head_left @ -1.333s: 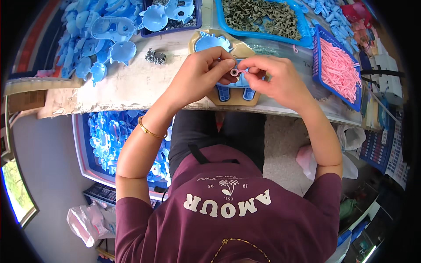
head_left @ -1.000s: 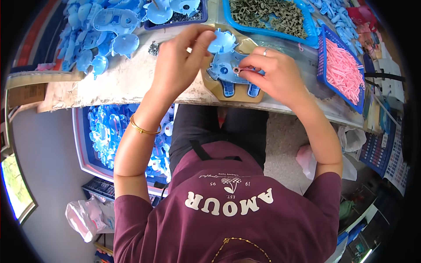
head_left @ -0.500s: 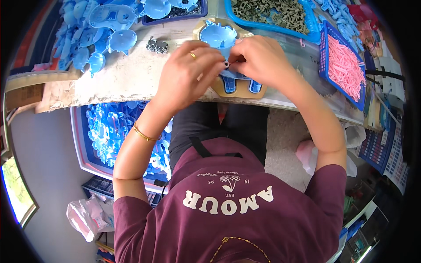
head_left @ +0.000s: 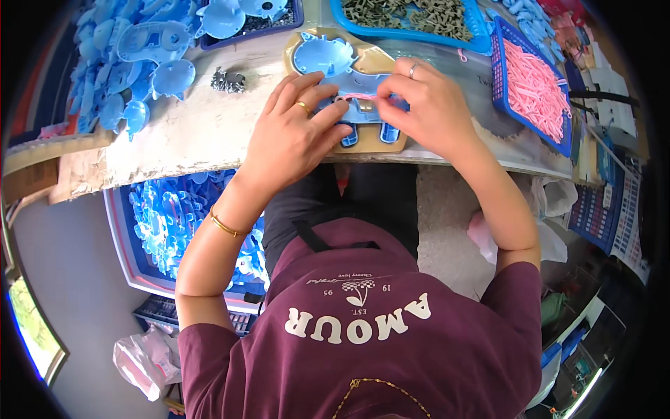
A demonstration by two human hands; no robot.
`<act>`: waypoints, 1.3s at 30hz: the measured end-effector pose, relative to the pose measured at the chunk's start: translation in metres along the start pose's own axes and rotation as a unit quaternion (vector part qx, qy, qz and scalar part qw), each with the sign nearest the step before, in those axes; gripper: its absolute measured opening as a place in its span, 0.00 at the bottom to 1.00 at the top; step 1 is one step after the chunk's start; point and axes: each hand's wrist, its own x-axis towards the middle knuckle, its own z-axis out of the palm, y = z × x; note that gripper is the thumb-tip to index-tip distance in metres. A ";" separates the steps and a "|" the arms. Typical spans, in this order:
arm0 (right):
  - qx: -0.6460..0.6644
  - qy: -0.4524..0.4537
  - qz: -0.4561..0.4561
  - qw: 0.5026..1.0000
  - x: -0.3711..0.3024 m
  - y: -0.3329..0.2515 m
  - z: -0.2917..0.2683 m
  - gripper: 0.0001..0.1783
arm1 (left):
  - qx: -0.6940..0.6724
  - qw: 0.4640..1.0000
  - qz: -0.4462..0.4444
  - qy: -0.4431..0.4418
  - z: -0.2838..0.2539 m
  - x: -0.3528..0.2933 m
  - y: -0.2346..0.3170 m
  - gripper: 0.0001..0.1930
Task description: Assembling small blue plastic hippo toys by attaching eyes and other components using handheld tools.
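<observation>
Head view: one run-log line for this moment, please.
left hand pressing blue plastic piece | right hand pinching pink strip | on tan jig

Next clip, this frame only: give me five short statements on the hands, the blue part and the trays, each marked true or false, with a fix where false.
1. Both hands work on a blue plastic part lying on a tan board. True.
2. The left hand wears a gold ring and a gold bracelet. True.
3. The tray of pink pieces sits on the person's left. False: it is to the right, past the right hand.
4. The right hand pinches a thin pink piece over the blue part. True.
5. The blue tray at the top holds pink pieces. False: it holds dark grey-green pieces.
</observation>
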 end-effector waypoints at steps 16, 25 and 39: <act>0.132 0.062 -0.009 0.989 0.060 -0.025 -0.016 0.16 | -0.047 0.998 0.004 0.041 -0.007 0.007 0.001 0.13; 0.049 0.143 0.048 0.987 0.223 -0.147 -0.043 0.29 | 0.051 0.981 -0.151 0.114 -0.030 0.018 -0.045 0.07; 0.389 0.089 -0.001 0.917 0.171 -0.059 -0.070 0.25 | 0.189 0.935 -0.235 -0.188 -0.036 0.098 -0.126 0.17</act>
